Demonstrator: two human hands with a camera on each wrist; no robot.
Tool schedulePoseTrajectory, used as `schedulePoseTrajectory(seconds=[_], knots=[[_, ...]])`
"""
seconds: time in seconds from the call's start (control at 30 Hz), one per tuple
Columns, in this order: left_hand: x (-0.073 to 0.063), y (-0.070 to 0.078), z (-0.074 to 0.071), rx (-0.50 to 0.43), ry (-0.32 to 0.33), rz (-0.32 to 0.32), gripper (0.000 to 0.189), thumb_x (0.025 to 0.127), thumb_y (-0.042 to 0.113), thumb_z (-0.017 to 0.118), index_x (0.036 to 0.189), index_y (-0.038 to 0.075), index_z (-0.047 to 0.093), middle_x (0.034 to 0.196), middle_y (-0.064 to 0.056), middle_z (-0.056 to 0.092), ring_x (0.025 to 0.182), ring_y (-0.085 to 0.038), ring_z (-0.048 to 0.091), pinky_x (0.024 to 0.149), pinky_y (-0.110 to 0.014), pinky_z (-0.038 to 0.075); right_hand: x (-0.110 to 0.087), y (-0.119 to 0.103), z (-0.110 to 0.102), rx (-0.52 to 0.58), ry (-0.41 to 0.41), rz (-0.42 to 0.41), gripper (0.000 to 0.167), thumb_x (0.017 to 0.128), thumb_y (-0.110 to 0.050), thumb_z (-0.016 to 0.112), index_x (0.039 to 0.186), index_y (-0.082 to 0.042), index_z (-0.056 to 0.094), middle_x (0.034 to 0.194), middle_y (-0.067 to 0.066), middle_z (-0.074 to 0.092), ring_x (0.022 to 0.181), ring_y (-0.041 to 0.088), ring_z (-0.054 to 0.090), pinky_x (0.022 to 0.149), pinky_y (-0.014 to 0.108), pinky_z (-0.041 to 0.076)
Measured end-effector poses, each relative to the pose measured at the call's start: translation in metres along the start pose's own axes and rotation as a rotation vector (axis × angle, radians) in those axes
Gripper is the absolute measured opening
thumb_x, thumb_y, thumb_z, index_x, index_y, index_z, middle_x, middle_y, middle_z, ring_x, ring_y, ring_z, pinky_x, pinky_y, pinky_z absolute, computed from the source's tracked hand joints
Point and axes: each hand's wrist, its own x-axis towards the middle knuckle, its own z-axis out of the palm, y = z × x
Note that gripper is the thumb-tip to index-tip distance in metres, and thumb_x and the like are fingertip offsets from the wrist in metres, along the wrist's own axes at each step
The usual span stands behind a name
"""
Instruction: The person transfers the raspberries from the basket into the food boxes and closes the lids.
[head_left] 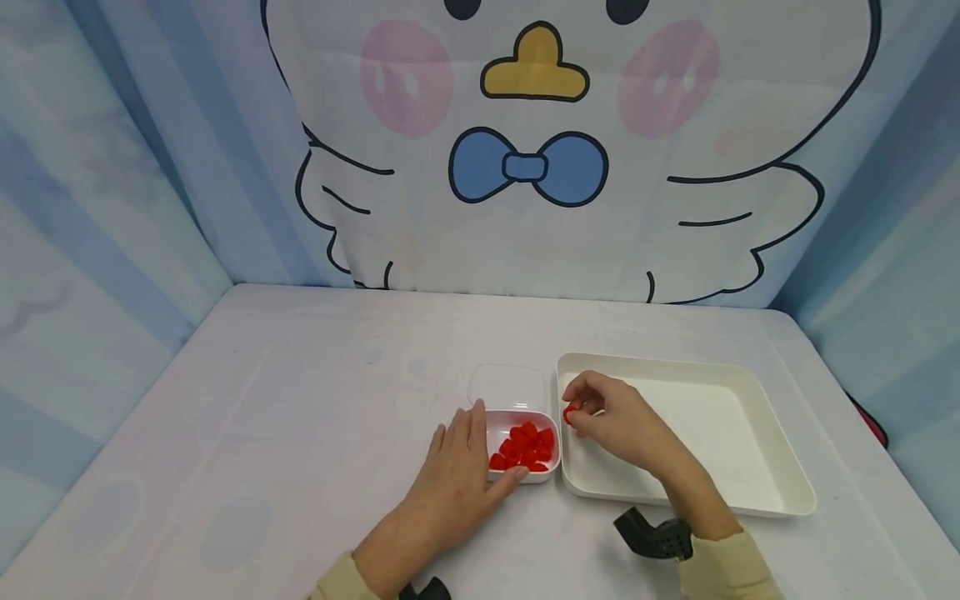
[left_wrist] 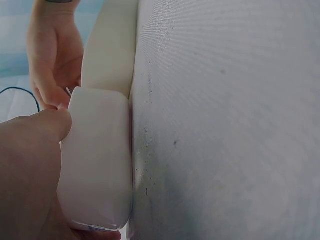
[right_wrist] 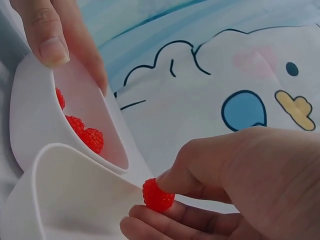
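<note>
A small white box holds several red raspberries. My left hand lies along the left side of this box, its fingers straight and its thumb resting on the near rim. In the left wrist view the box's outer wall shows from close by. Between thumb and fingers, my right hand pinches one raspberry. That hand is above the left end of a shallow white tray, which stands against the right side of the box.
A clear plastic lid lies just behind the box. White cloth covers the table. At the back hangs a curtain printed with a cartoon bird, and blue curtains close off both sides.
</note>
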Motion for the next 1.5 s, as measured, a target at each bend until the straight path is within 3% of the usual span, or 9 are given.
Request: schedulePoseTrajectory(seconds=[1.03,1.5], knots=[[0.001,-0.003,0.001,0.037,0.033,0.039,0.095,0.091,0.062,0.055,0.152,-0.003,0.024,0.151,-0.024,0.040,0.142,-0.041,0.037,0.116,-0.059,0.033,-0.005,-0.019,0.012,0.042,-0.036,-0.163,0.017,0.091,-0.006,0.065,0.109,-0.007,0.063,0.101,0.002,0.067,0.092,0.015,0.065,0.083,0.028,0.059],[0.000,-0.004,0.001,0.041,0.059,0.073,0.094,0.093,0.063,0.053,0.152,-0.005,0.024,0.149,-0.024,0.041,0.140,-0.041,0.039,0.115,-0.059,0.034,-0.005,-0.023,0.020,0.066,-0.078,-0.184,0.014,0.092,-0.004,0.063,0.105,-0.011,0.064,0.100,0.002,0.068,0.093,0.014,0.066,0.084,0.028,0.059]])
